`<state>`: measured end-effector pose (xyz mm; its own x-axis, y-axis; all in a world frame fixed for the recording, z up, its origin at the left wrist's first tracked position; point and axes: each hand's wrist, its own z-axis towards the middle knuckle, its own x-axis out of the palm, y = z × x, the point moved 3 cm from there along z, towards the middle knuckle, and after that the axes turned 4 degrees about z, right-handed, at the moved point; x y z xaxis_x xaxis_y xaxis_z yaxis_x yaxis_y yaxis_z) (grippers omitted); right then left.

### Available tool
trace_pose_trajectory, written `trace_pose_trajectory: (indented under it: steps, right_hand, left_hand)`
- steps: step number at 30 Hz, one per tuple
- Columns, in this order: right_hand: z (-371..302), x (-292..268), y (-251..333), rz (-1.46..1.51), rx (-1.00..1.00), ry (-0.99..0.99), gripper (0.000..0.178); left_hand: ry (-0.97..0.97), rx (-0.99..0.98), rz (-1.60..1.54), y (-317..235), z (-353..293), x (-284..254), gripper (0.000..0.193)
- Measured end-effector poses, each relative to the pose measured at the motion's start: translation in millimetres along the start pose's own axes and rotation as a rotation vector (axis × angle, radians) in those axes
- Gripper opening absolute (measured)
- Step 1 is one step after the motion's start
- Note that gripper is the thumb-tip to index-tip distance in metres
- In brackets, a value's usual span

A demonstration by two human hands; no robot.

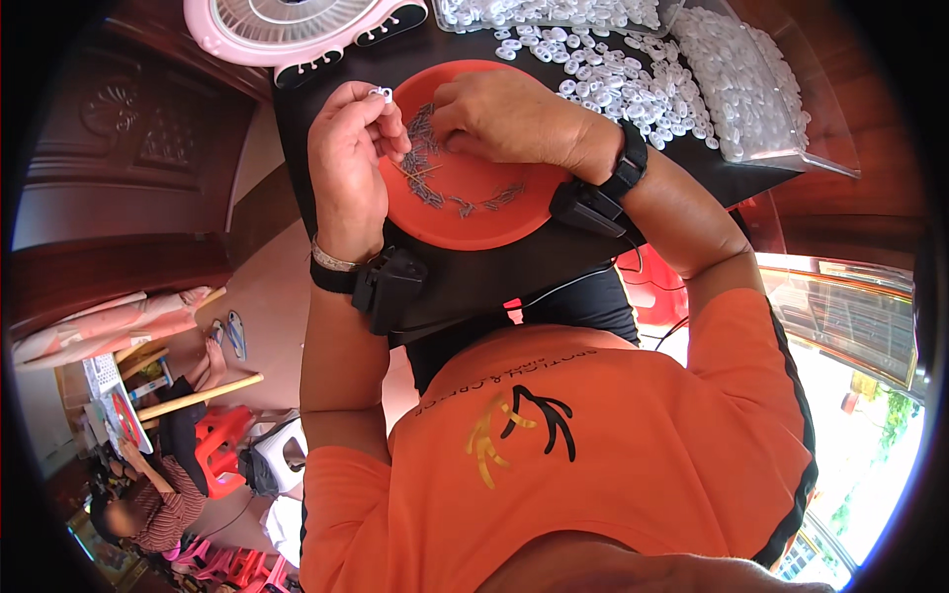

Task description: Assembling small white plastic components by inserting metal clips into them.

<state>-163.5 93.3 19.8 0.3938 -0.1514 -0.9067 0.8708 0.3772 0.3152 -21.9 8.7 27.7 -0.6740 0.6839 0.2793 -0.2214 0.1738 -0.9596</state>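
My left hand (351, 148) is raised over the left rim of an orange-red plastic bowl (474, 229). Between its thumb and fingers it pinches a small white plastic piece (383, 94). My right hand (509, 116) reaches over the bowl from the right, its fingers curled down and closed above the contents. The fingertips are partly hidden, so what they grip cannot be made out. Many small grey metal pins (435, 138) lie in a curved band inside the bowl, with thin tan sticks (423, 172) among them.
Loose white oval plastic pieces (633, 84) spread across the black table (297, 109) beyond my right hand. A clear tub (746, 84) heaped with more lies at right, another tray behind. A pink fan (287, 30) stands back left. A person (163, 499) sits at lower left by red stools.
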Motion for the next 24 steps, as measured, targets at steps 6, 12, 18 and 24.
trace_pose_trajectory:
  steps: [6,12,18,24]
  right_hand:
    - [1.9,8.9,9.1,-0.121,0.017,0.032,0.011]
    - [1.1,-13.0,5.2,0.134,0.060,-0.147,0.016]
    - [-2.9,-34.4,-7.2,0.907,0.337,-0.217,0.008]
    - [-4.0,-41.4,-8.9,1.131,0.321,-0.219,0.017]
  left_hand:
    - [0.021,0.035,0.069,-2.0,-0.4,3.8,0.012]
    - [0.060,0.067,0.156,-3.1,-4.2,10.0,0.012]
    - [0.092,0.073,0.200,-3.2,-8.4,19.3,0.012]
    - [0.105,0.064,0.266,-0.1,-7.8,23.1,0.010]
